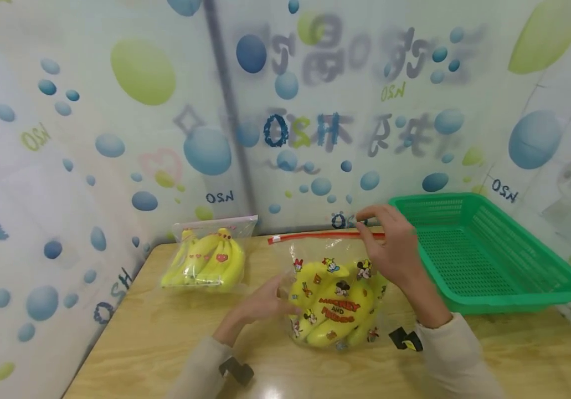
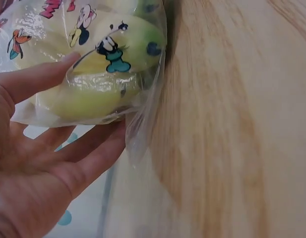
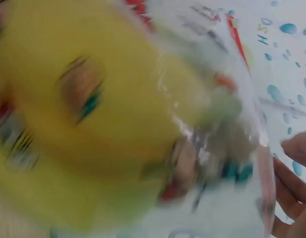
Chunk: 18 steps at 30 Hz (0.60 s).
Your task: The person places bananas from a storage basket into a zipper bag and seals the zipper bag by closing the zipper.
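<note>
A clear zip bag [image 1: 335, 293] with cartoon prints and a red zip strip [image 1: 322, 235] stands on the wooden table, filled with yellow bananas [image 1: 315, 335]. My left hand [image 1: 265, 299] holds its left side. In the left wrist view, the thumb of the left hand [image 2: 38, 163] lies across the bag's face and the other fingers are behind it. At the right end of the red strip is my right hand [image 1: 392, 249], its thumb and forefinger apart. In the right wrist view, the right hand [image 3: 294, 193] shows partly beside the bag's edge, with a gap between thumb and fingers; the bag is blurred.
Another clear zip bag [image 1: 180, 230] holding bananas with pink heart prints lies at the table's back left. A green plastic basket [image 1: 494, 219] stands on the right. Behind the wooden table [image 1: 165, 343] hangs a bubble-patterned curtain [image 1: 315, 100].
</note>
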Tool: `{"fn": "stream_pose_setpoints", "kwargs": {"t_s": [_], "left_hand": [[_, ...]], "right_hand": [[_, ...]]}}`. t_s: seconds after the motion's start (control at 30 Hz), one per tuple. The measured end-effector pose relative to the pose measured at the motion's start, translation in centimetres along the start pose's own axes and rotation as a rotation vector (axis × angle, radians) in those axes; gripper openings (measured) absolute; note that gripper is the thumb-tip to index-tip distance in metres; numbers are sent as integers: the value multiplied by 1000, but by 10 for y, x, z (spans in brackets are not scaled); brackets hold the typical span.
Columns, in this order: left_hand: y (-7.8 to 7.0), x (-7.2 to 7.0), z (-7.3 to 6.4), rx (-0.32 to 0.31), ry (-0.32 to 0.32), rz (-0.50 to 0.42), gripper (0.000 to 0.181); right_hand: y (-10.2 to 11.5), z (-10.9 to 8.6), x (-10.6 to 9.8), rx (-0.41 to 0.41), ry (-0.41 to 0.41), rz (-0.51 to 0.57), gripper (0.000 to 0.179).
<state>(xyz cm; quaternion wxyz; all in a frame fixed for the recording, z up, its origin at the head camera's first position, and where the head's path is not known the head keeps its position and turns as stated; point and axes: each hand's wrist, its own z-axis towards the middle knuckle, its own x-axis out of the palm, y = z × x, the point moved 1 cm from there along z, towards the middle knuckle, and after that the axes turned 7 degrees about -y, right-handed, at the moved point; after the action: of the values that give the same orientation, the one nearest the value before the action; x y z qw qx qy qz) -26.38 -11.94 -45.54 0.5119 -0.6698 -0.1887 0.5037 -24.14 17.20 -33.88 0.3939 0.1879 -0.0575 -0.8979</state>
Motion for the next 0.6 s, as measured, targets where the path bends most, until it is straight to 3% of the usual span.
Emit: {"fn": "stream_pose_setpoints", "kwargs": {"t_s": [0.1,0.17,0.23,0.3,0.4,0.5,0.6], "left_hand": [[3,-4,0,-18,-42,-28,92],[4,-7,1,-15,-62,-72,92],[6,-9,3,-24,-81,-118,91],[8,-11,4,-35,-103,-159,91],[11,-12,6,-68,-119,-204,92],[15,-12,7,-112,-135,-253,95],[18,-11,8,-158,-158,-312,92]], "right_hand": [[-12,-10,-12,41,-101,-10,18],[-19,-20,-21,113,-106,-23,20],[-25,-32,-27,218,-57,-28,18],[-30,-41,-30,336,58,-21,12],[-35,-51,-27,501,293,-2,7],[-41,-60,-16,631,552,62,21],[-47,-74,-3,778,760,219,41]]}}
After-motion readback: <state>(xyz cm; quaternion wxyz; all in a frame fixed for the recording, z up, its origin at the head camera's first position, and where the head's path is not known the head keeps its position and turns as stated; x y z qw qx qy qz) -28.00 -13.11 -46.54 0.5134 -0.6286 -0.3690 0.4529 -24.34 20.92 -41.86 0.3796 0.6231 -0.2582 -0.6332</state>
